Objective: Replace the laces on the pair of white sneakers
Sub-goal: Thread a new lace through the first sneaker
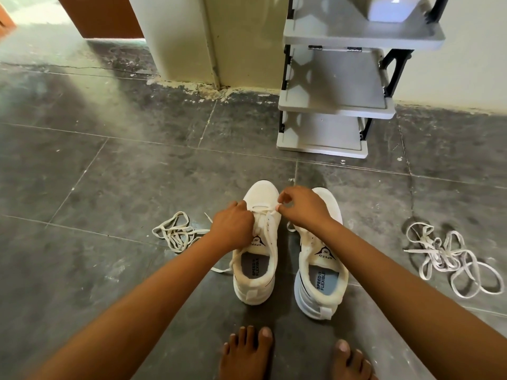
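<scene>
Two hands, centre frame: left hand [231, 223] grips sneaker [263, 194], right hand [301, 208] pinches lace [267, 212]; keep your crossings flat.

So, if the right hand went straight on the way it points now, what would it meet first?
Probably the toe of the sneaker being laced: the right hand points forward and left, pinching the lace just above it. Depth is unclear, so it may pass over.
</scene>
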Action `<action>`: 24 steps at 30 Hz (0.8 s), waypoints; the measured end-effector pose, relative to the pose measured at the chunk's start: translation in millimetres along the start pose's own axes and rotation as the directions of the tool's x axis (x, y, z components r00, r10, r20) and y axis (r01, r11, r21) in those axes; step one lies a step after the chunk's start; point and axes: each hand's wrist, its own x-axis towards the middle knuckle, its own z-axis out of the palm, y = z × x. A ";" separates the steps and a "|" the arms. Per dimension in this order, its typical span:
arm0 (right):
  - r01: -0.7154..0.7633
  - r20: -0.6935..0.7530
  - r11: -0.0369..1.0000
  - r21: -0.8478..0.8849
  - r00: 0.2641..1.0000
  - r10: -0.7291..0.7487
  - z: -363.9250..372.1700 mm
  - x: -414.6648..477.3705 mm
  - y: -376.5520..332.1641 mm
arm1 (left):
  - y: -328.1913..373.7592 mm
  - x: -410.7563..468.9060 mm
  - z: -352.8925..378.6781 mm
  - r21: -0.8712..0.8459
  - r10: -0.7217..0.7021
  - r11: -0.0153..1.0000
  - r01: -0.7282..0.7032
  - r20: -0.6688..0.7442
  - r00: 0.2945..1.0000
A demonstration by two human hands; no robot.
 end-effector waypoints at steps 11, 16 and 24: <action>-0.021 0.296 0.883 0.469 0.946 -0.135 -14.0 5.5 -34.5 | -16.4 10.6 -49.6 -0.886 -0.078 0.461 0.055 0.021 0.997; -0.200 0.143 0.583 0.788 0.979 0.143 -34.0 13.8 -21.5 | -41.9 11.2 -43.8 -0.937 -0.114 0.349 -0.013 -0.057 0.992; -0.113 0.027 0.169 0.979 0.898 0.440 -50.3 18.7 -13.9 | -71.4 4.9 -12.4 -0.881 -0.247 0.453 0.133 0.019 0.969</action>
